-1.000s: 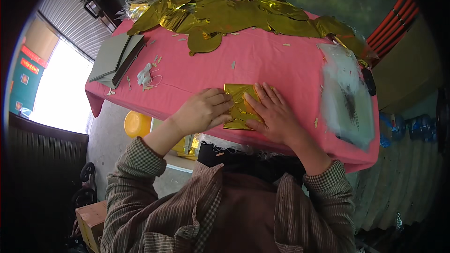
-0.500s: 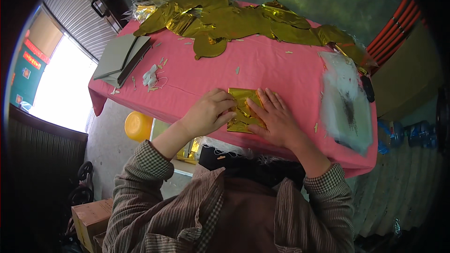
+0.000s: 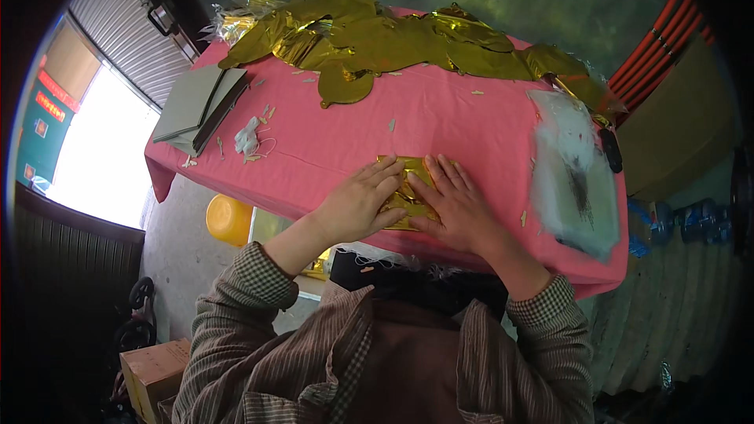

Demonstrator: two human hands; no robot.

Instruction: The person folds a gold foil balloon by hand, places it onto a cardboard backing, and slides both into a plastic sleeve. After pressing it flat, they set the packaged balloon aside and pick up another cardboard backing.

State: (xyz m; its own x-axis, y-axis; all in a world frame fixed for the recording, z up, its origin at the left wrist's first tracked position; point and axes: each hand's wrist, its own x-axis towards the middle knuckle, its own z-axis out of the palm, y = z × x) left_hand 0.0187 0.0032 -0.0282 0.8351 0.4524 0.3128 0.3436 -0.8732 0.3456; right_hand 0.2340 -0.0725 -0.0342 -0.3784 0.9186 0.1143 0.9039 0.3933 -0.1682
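Observation:
A folded gold foil balloon (image 3: 408, 188) lies as a small flat packet near the front edge of the pink-covered table (image 3: 330, 126). My left hand (image 3: 355, 202) rests on the packet's left side, fingers stretched out and lying flat. From the other side my right hand (image 3: 465, 210) presses on it with fingers spread; both hands are open and hide the packet's side edges. Along the table's far edge lies a heap of flat, uninflated gold foil balloons (image 3: 385, 41).
Grey boards (image 3: 188, 106) are stacked at the table's left, beside a bundle of white string (image 3: 247, 137). Clear plastic bags (image 3: 585, 212) lie at the right, next to a black object (image 3: 609, 149). A yellow tub (image 3: 228, 220) and a cardboard box (image 3: 155, 373) stand below.
My left hand has gone from curled fingers at the packet's left edge to lying flat on it. My right hand stays spread over the right side.

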